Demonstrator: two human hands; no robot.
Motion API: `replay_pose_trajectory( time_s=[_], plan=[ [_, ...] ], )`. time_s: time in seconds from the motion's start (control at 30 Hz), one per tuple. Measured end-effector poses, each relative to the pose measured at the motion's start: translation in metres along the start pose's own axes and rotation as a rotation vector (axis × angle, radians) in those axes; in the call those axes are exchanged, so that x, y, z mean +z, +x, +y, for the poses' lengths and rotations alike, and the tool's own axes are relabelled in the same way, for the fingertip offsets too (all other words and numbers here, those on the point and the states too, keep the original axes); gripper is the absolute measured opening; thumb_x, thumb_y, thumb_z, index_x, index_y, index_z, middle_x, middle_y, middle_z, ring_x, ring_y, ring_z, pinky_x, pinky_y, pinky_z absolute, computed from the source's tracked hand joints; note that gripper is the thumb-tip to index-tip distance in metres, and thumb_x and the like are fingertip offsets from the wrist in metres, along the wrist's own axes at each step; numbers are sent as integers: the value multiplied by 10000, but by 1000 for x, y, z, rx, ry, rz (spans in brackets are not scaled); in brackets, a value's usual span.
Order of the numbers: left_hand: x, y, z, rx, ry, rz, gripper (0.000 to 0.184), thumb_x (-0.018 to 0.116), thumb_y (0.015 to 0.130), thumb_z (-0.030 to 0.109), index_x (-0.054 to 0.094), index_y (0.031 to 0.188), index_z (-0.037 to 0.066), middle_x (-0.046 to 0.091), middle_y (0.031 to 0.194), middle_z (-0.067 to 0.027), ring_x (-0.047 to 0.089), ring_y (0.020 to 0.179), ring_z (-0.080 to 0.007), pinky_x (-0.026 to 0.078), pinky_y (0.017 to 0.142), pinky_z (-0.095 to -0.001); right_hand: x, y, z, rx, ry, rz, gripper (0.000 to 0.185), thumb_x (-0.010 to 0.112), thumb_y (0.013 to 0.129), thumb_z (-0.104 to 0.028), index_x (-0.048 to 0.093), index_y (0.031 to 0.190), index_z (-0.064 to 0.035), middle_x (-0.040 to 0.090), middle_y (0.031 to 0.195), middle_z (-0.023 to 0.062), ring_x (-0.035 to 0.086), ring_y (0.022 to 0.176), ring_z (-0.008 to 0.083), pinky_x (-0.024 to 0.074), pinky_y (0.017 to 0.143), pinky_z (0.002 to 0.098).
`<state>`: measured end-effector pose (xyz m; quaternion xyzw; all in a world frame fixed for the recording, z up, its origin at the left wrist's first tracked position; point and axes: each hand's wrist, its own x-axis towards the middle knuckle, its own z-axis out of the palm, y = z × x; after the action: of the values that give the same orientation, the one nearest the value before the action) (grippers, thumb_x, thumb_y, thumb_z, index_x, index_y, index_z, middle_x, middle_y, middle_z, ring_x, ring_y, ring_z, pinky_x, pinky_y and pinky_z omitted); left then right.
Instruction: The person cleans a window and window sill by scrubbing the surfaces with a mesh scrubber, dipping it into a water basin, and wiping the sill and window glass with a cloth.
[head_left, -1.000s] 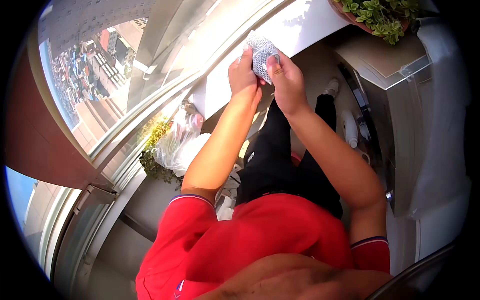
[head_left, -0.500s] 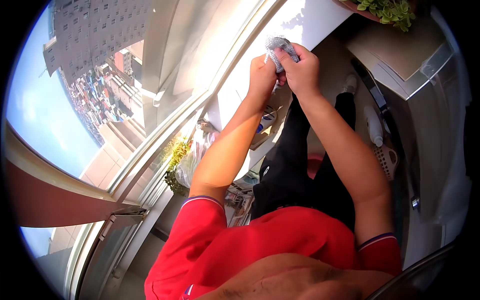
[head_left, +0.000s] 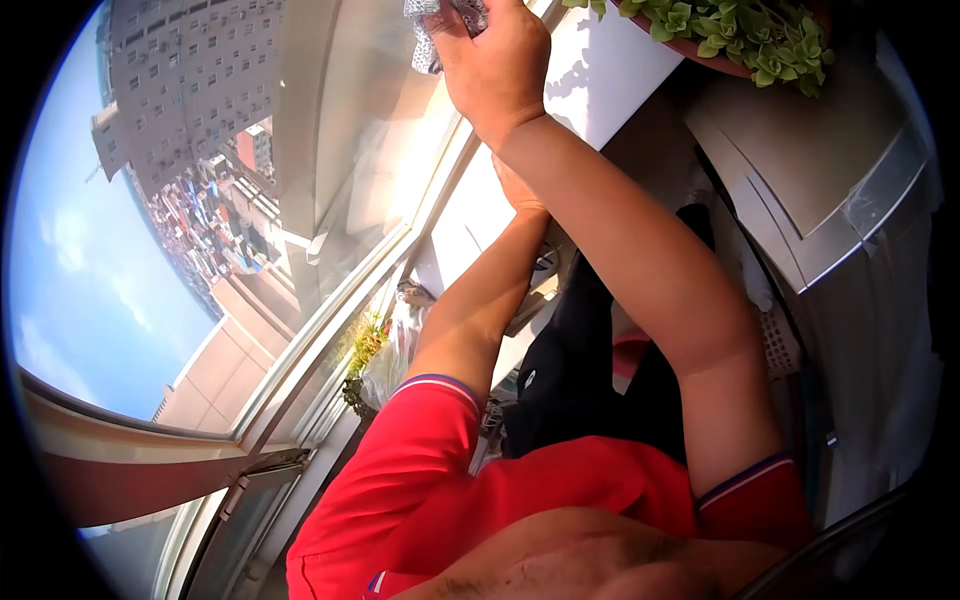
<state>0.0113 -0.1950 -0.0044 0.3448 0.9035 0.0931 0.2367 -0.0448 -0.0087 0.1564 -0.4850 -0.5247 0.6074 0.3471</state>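
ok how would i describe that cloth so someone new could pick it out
Start at the big window on the left and follow it up to the picture's top edge. There the right hand holds a crumpled cloth, partly cut off by that edge. Its speckled grey-and-white surface sets it apart from the plain white ledge and green plant nearby.

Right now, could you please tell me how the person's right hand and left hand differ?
The right hand grips a grey patterned cloth, while whatever the left hand may hold is hidden. The right hand reaches the picture's top edge; the left hand sits lower, partly behind the right forearm. Both are bare.
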Motion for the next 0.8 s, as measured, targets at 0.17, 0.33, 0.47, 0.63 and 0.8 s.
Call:
replay_pose_trajectory(
  time_s=[0.17, 0.33, 0.47, 0.63, 0.8],
  plan=[
    [18, 0, -20, 88, 130, 160, 788, 683, 870, 481, 433, 1474, 41, 407, 1530, -203, 363, 1426, -400, 306, 1158, -520, -4, 23, -12, 30, 101, -4, 162, 752, 859, -145, 675, 959, -42, 690, 761, 94, 672, 686, 270, 545, 665, 368],
    [25, -3, -15, 67, 126, 177, 826, 655, 885, 494, 394, 1504, 13, 353, 1591, -212, 318, 1479, -407, 272, 1185, -533, 10, -9, -10, 9, 175, 12, 102, 754, 846, -96, 688, 905, -44, 676, 725, 86, 654, 647, 260, 539, 640, 360],
    [20, -3, -21, 92, 148, 213, 839, 612, 904, 528, 373, 1523, 13, 313, 1632, -212, 285, 1511, -412, 243, 1203, -543, -16, 21, -12, 89, 288, -26, 92, 682, 920, -82, 656, 898, 3, 672, 721, 134, 643, 627, 264, 504, 601, 394],
    [11, 1, -6, -6, 81, 190, 852, 616, 889, 553, 351, 1548, 82, 306, 1624, -200, 261, 1517, -413, 233, 1206, -537, -21, 21, -22, 135, 398, -151, 67, 678, 910, -37, 668, 877, 21, 660, 685, 99, 647, 630, 172, 503, 585, 342],
    [14, 0, -16, 111, 148, 222, 816, 628, 813, 274, 349, 1543, 37, 294, 1624, -225, 267, 1508, -429, 230, 1205, -554, -19, 17, -16, 45, 297, -89, 57, 663, 923, -29, 666, 896, 22, 664, 704, 88, 610, 610, 157, 487, 573, 327]
  ],
)
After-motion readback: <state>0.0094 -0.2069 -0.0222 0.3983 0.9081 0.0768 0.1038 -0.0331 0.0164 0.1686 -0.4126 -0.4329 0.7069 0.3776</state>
